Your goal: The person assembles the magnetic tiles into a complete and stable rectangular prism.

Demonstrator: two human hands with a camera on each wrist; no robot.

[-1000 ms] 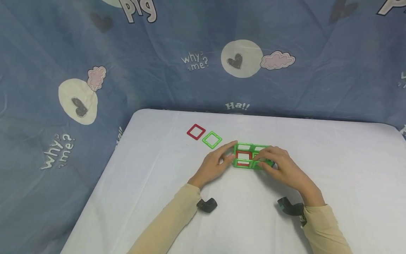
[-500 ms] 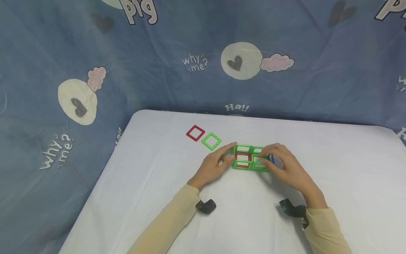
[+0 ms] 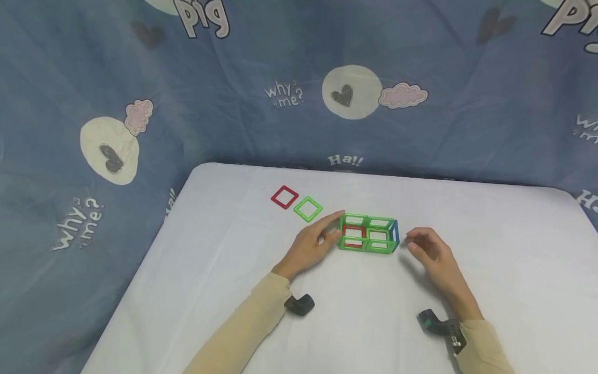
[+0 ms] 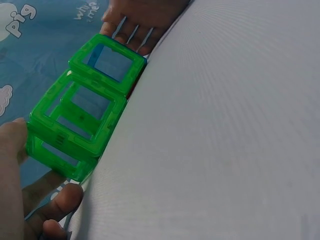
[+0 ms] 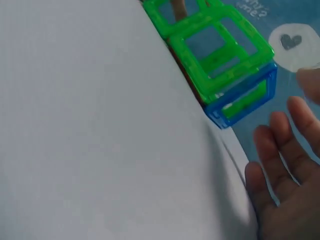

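A two-cell block of magnetic tiles [image 3: 366, 240] stands on the white-covered table, built mostly of green square frames. Red shows low inside its left cell, and a blue tile [image 5: 245, 97] closes the right end. My left hand [image 3: 306, 249] touches the block's left end, index finger stretched to the far corner and thumb nearer me. In the left wrist view, its fingertips [image 4: 67, 197] lie close to the green end tile. Just right of the blue end, my right hand [image 3: 436, 259] is apart from the block, holding nothing, its fingers loosely bent.
A red square tile [image 3: 284, 197] and a green square tile [image 3: 308, 209] lie flat beyond my left hand. Behind the white table [image 3: 355, 322] hangs a blue printed cloth [image 3: 261, 130]. Each wrist carries a black camera mount [image 3: 300, 305].
My right hand has let go of the block and drawn back to the right, uncovering the right cell and blue end tile. The left hand stays at the left end.
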